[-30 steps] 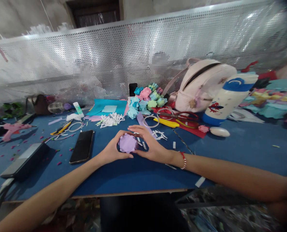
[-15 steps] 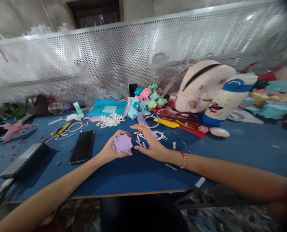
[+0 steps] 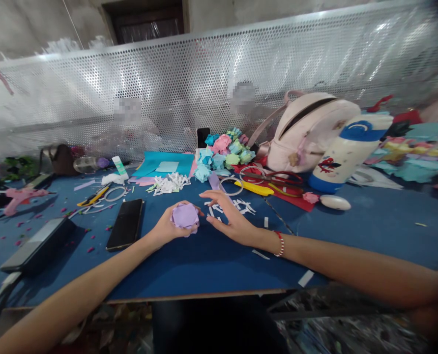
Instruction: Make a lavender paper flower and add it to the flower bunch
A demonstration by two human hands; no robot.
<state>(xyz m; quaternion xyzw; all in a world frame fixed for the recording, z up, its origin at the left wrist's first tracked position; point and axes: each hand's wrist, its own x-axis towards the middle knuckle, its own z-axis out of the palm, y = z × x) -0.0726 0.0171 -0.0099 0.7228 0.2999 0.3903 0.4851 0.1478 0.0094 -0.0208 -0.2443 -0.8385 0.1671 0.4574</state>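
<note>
A purple folded-paper flower (image 3: 185, 216) is held above the blue table by my left hand (image 3: 166, 227), its fingers wrapped round the sides. The flat, many-sided face of the flower is toward me. Just to its right, my right hand (image 3: 230, 221) is open, thumb and fingers apart and holding nothing. Behind and below that hand lie scattered white paper strips (image 3: 245, 207). Farther back is a heap of crumpled-looking paper flowers (image 3: 222, 150) in blue, pink and green.
A black phone (image 3: 126, 224) and a power bank (image 3: 38, 244) lie on the left, with a pink glue gun (image 3: 21, 200) behind. Cutter (image 3: 253, 188), scissors (image 3: 277, 178), backpack (image 3: 303, 132) and bottle (image 3: 347, 152) stand or lie right of centre. A perforated metal panel (image 3: 174, 93) closes the back.
The purple paper flower has turned and shifted slightly left in my left hand, showing its flat face more squarely. My right hand has barely moved.
</note>
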